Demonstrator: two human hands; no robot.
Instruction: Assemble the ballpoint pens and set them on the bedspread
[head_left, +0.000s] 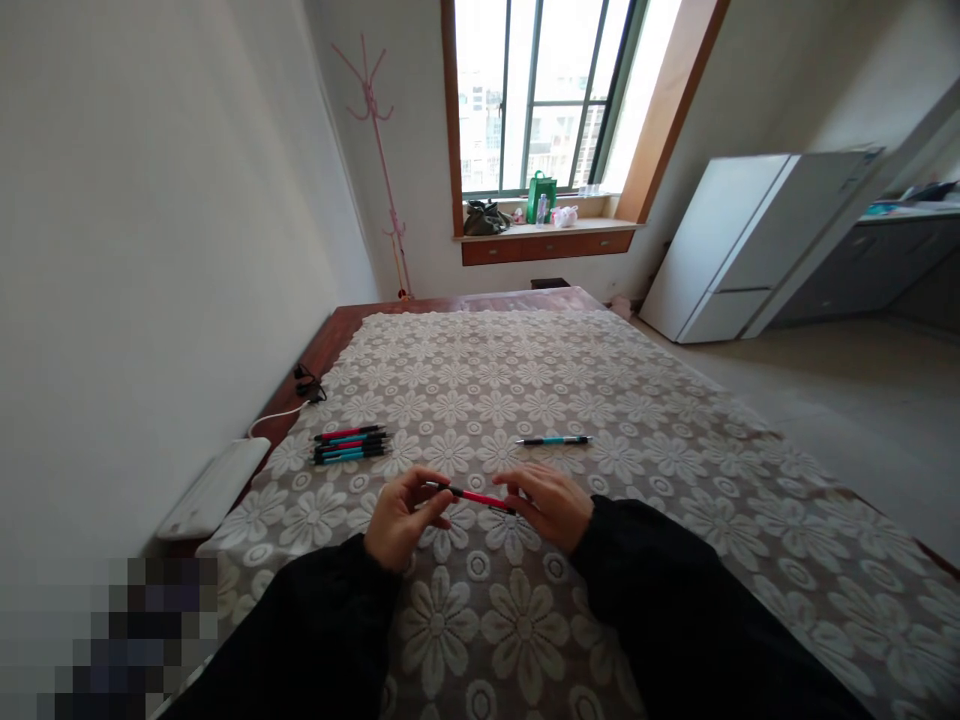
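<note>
A red pen with black end parts [480, 498] is held level above the lace-patterned tablecloth [442, 625], between my two hands. My left hand [409, 512] pinches its black left end between thumb and fingers. At the other end, my right hand [546, 500] has its thumb and fingers closed about the pen's tip, partly hiding it. Beyond my right hand lies a single blue and black pen [555, 440]. Several red, blue and black pens [351, 445] lie side by side in a bunch, farther out than my left hand and to its left.
A white flat box-like device [214, 490] with a cable sits at the table's left edge, near a black plug [309, 385]. Past the table are a pink coat stand [382, 160], a window sill [517, 232] with bags, and a white fridge [739, 240] at right.
</note>
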